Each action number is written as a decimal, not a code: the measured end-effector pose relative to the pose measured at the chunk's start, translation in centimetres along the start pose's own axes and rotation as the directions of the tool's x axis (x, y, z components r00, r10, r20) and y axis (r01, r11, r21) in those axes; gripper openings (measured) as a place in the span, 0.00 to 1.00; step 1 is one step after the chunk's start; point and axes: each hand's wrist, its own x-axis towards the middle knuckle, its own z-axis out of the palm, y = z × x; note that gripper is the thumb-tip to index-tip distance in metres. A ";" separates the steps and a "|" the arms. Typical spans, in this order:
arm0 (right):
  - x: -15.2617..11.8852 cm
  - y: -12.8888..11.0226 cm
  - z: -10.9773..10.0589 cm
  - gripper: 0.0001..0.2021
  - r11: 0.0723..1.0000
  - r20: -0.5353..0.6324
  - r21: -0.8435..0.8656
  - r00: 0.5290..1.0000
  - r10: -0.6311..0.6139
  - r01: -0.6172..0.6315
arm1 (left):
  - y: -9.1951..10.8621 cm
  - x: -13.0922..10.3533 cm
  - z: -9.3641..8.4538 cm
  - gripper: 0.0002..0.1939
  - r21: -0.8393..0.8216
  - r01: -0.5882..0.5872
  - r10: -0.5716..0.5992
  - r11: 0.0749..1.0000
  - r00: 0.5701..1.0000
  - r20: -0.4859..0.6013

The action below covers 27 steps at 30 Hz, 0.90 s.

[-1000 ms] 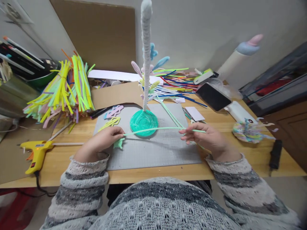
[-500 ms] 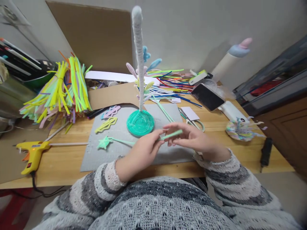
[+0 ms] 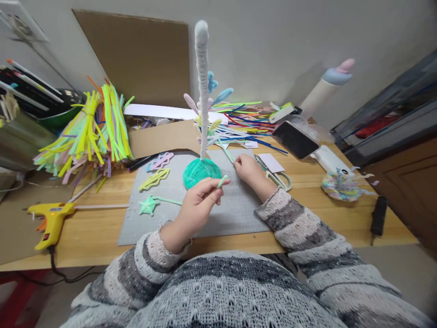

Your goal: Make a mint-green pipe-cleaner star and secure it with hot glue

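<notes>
While the star (image 3: pixel 148 206) looks finished, pale stems (image 3: pixel 226 151) lie loose

Left hand (image 3: pixel 203 200) pinches the star's green stem (image 3: pixel 222 181) near its tip; the star rests on the mat (image 3: pixel 239 214). Right hand (image 3: pixel 248 167) curls at the pale stems, grip unclear. The post (image 3: pixel 203 91) already stands on its base (image 3: pixel 198 173)

craft workspace, desk (image 3: pixel 309 200), glue gun (image 3: pixel 53 223), bundled pipe cleaners (image 3: pixel 115 120)

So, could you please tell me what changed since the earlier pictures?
The left hand moved right along the stem, from beside the star to near the other end. The right hand let go of that stem and moved forward to the green strips; whether it holds them is unclear. The glue gun and base stayed put.
</notes>
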 end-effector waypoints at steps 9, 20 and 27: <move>0.1 0.5 -0.9 0.05 0.984 -0.098 0.172 0.995 -0.032 0.048 | 0.6 0.1 -0.4 0.10 -0.004 -0.021 0.020 1.000 0.994 -0.109; -5.8 -0.4 -6.9 0.05 0.281 -0.729 0.683 0.605 0.320 0.674 | -0.2 0.2 -0.4 0.04 -0.312 -0.079 0.020 0.947 0.982 -0.187; -10.2 -3.6 -5.3 0.05 0.327 -0.389 0.826 0.885 -0.256 0.458 | 0.8 0.7 -1.0 0.04 -0.245 -0.069 -0.001 0.967 0.961 -0.276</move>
